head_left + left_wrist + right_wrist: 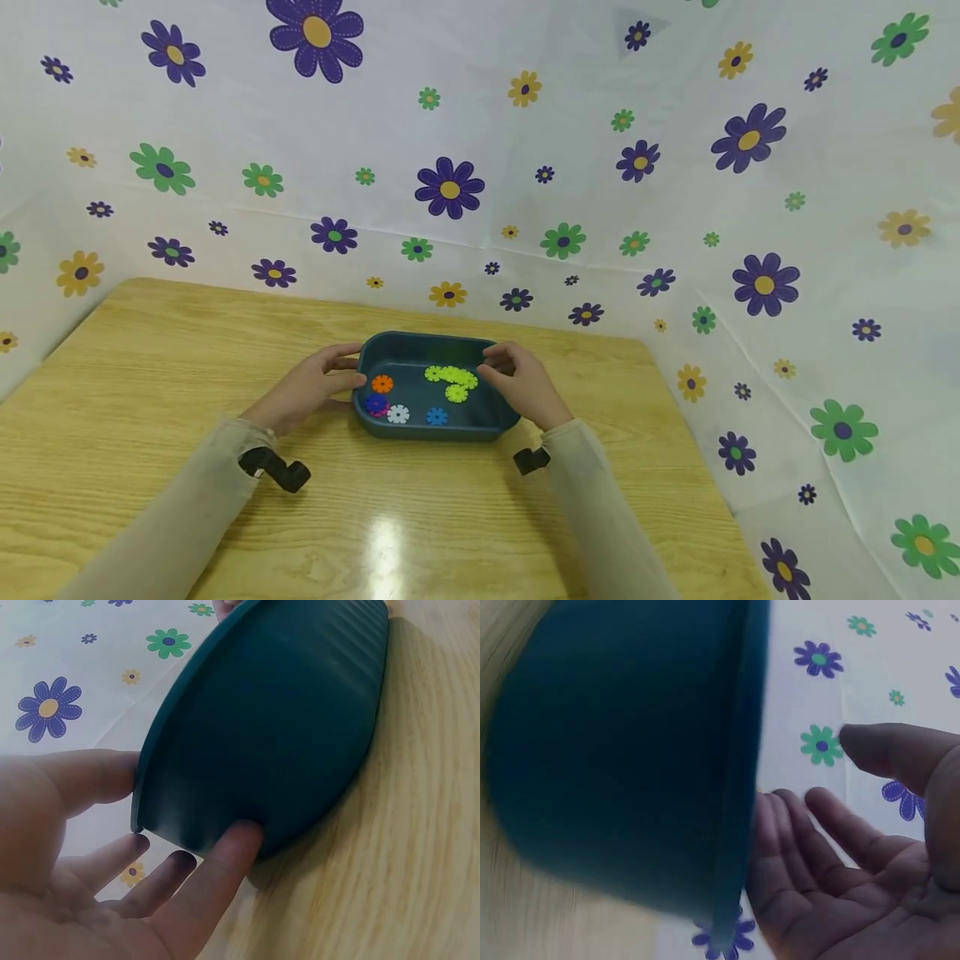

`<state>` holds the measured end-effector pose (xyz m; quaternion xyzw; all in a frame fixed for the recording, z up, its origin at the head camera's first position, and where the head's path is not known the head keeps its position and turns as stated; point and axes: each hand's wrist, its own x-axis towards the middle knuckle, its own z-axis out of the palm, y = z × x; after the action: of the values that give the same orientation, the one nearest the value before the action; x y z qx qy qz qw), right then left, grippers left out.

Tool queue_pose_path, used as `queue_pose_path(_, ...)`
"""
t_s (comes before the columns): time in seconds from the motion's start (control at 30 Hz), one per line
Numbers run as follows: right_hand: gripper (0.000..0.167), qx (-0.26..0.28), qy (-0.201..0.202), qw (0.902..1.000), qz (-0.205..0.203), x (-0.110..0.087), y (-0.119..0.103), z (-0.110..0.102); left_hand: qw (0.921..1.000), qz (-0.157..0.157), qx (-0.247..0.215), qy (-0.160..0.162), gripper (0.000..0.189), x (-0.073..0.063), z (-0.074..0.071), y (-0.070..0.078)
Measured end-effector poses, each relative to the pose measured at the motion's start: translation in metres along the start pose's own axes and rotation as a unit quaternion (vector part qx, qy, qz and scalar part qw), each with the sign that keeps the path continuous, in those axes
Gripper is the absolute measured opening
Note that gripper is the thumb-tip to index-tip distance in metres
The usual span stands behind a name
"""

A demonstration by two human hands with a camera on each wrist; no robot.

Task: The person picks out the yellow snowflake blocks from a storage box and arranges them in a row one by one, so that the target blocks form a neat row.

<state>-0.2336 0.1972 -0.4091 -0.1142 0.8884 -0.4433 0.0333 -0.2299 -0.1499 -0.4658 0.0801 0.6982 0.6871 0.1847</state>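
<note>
A dark teal plastic tray (420, 432) sits on the table, with several flower-shaped plastic discs inside. Yellow discs (456, 392) cluster toward its right half; orange (382, 384), white (398, 414) and blue (437, 417) ones lie apart, and a dark blue disc (377, 404) overlaps a pink one at the left. At the tray's left end, my left hand (303, 387) holds the edge, thumb over the rim and a finger against the outer wall (285, 735). My right hand (525, 387) reaches over the right end, its thumb apart from the rim (742, 750) and its fingers relaxed beside it.
The wooden table (330, 517) extends around the tray on all sides. A white flower-printed sheet (480, 125) hangs behind the table and down its right side. Black wrist mounts (273, 468) stick out below both sleeves.
</note>
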Motion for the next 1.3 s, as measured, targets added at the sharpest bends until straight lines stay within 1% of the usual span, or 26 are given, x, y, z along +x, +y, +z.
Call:
queue_pose_path(0.13, 0.036, 0.060, -0.057, 0.9960, 0.036, 0.008, -0.005, 0.009, 1.0000, -0.002, 0.000, 0.001, 0.072, -0.001, -0.001, 0.000)
queue_pose_path(0.2, 0.035, 0.066, -0.074, 0.9938, 0.051, 0.012, -0.006, 0.014, 1.0000, -0.001, 0.000, -0.001, 0.072, -0.001, -0.001, 0.000)
queue_pose_path(0.33, 0.031, 0.035, -0.082, 0.9937, 0.068, 0.019, -0.007, 0.024, 1.0000, 0.000, -0.001, -0.004, 0.071, -0.001, -0.001, 0.000)
queue_pose_path(0.43, 0.032, 0.010, -0.086, 0.9933, 0.076, 0.022, -0.007, 0.029, 1.0000, 0.000, -0.002, -0.005, 0.068, -0.001, -0.001, 0.000)
queue_pose_path(0.53, 0.031, -0.042, -0.084, 0.9915, 0.090, 0.023, -0.007, 0.033, 1.0000, 0.000, 0.000, -0.006, 0.067, 0.000, -0.001, -0.001)
queue_pose_path(0.63, 0.031, -0.105, -0.078, 0.9858, 0.105, 0.024, -0.006, 0.037, 1.0000, 0.001, 0.000, -0.006, 0.067, 0.001, -0.001, -0.001)
queue_pose_path(0.7, 0.031, -0.130, -0.077, 0.9821, 0.112, 0.024, -0.006, 0.039, 1.0000, 0.002, 0.000, -0.005, 0.067, 0.001, -0.002, -0.001)
queue_pose_path(1.0, 0.031, -0.146, -0.098, 0.9790, 0.103, 0.028, 0.001, 0.048, 0.9999, 0.005, 0.002, -0.011, 0.068, 0.001, -0.003, -0.001)
queue_pose_path(1.3, 0.025, -0.153, -0.113, 0.9779, 0.086, 0.028, -0.002, 0.050, 1.0000, 0.001, 0.004, -0.004, 0.068, 0.001, -0.003, -0.001)
